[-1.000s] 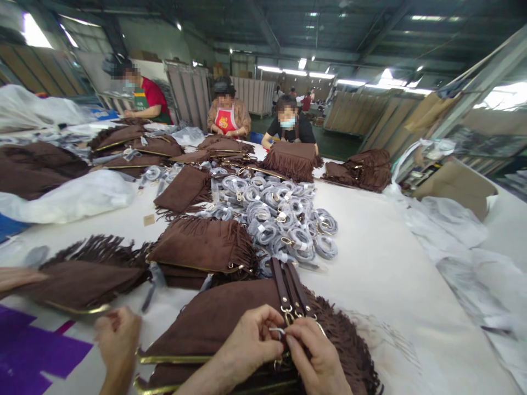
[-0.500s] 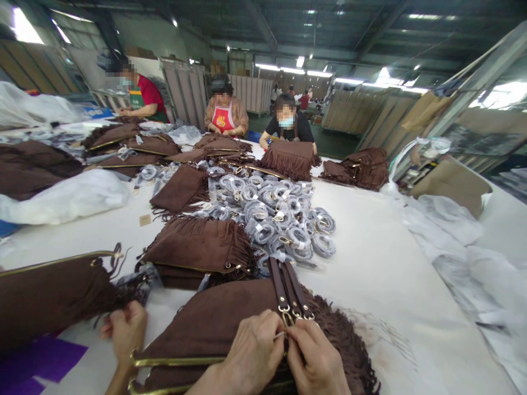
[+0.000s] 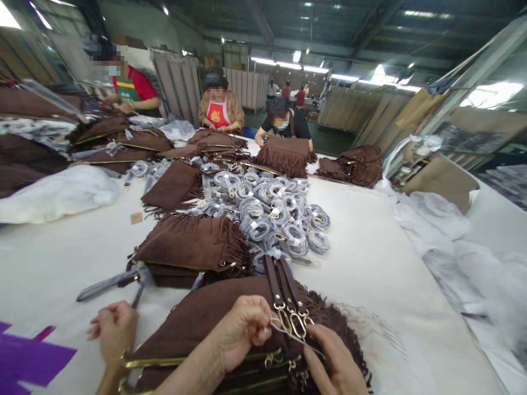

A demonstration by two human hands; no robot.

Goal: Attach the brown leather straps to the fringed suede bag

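My left hand (image 3: 245, 332) is closed in a pinch on one end of a thin pale strip (image 3: 284, 329), just left of gold snap hooks (image 3: 296, 323). The strip runs across toward my right hand (image 3: 337, 359), whose thumb and index finger are apart around its other end, the index tip near the hooks. The hooks hang from several dark brown straps (image 3: 284, 282) lying on a brown fringed bag (image 3: 222, 307). Below the hooks, zipper pulls (image 3: 284, 359) show along the bag's gold-edged opening. My right palm and remaining fingers are partly out of frame.
A co-worker's hand (image 3: 117, 332) is at the left beside a wrapped strap (image 3: 107, 285). Ahead lie stacked brown bags (image 3: 191, 244) and a heap of plastic-wrapped coiled straps (image 3: 267, 208). White plastic (image 3: 473, 274) covers the right side; purple pieces (image 3: 33, 354) lie left. People work across the white table (image 3: 370, 236).
My hands have moved apart, drawing the strip out between them, and the hooks and zipper pulls now show. At the left, the bag near the co-worker's hand is gone from its place.
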